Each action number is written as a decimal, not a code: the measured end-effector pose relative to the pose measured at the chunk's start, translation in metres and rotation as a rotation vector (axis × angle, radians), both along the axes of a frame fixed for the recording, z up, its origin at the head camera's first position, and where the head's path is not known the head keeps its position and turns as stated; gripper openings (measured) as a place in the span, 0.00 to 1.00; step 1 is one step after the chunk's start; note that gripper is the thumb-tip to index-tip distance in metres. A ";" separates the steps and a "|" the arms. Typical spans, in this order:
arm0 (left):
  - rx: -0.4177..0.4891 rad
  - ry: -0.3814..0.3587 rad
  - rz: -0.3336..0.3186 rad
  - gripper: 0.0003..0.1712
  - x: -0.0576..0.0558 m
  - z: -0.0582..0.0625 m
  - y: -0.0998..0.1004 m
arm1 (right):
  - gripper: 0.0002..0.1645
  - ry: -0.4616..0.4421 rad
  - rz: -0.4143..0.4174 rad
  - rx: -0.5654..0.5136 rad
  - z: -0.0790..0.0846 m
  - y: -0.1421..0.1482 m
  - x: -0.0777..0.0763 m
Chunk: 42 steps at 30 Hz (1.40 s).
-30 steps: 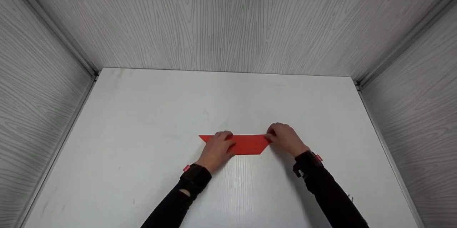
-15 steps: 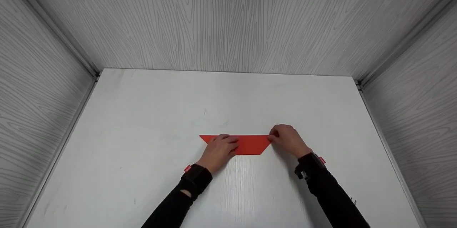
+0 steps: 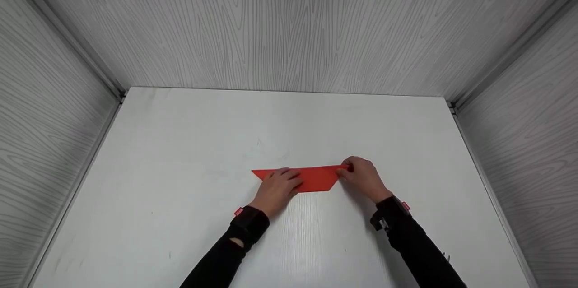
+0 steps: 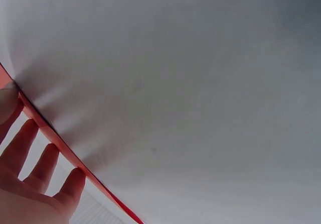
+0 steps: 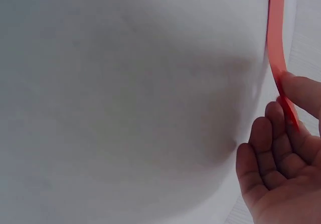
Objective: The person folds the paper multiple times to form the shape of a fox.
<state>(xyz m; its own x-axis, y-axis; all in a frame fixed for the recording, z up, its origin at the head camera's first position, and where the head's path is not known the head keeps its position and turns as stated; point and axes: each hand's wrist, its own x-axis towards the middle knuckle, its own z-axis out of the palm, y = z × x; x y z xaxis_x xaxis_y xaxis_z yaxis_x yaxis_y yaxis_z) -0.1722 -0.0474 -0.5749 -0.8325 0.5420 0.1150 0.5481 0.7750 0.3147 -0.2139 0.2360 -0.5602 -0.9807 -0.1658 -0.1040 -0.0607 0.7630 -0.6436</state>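
A folded red paper (image 3: 318, 179) is held by two hands near the middle of a white table (image 3: 189, 134). One pointed corner is shown beyond the left hand (image 3: 276, 191), by which the paper is pressed down toward its left part; the fingers are laid forward across the sheet, and in the left wrist view their tips are seen set apart along its narrow red edge. The far right end is gripped by the right hand (image 3: 363, 177), the paper being pinched between thumb and fingers, while in the right wrist view the other fingers are held half bent beside it. That end seems to be raised slightly from the table, though the gap cannot be made out surely from above. A slanted edge is left visible just below the right hand. Both wrists are wrapped in black bands (image 3: 249, 224), each marked by a small red tag (image 3: 239, 211), and both forearms are covered by black sleeves (image 3: 216, 261). The table is enclosed by a grey wood-grained back wall (image 3: 289, 26) and by matching side walls (image 3: 49, 98).
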 end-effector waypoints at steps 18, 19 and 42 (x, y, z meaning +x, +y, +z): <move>-0.008 -0.005 0.009 0.19 -0.001 0.002 0.004 | 0.10 0.193 0.128 -0.103 -0.001 -0.024 0.032; -0.007 -0.007 0.008 0.18 -0.001 0.002 0.004 | 0.10 0.197 0.141 -0.100 -0.001 -0.025 0.034; 0.025 -0.026 0.020 0.18 -0.002 0.003 0.004 | 0.16 0.276 0.384 0.041 0.009 -0.039 0.052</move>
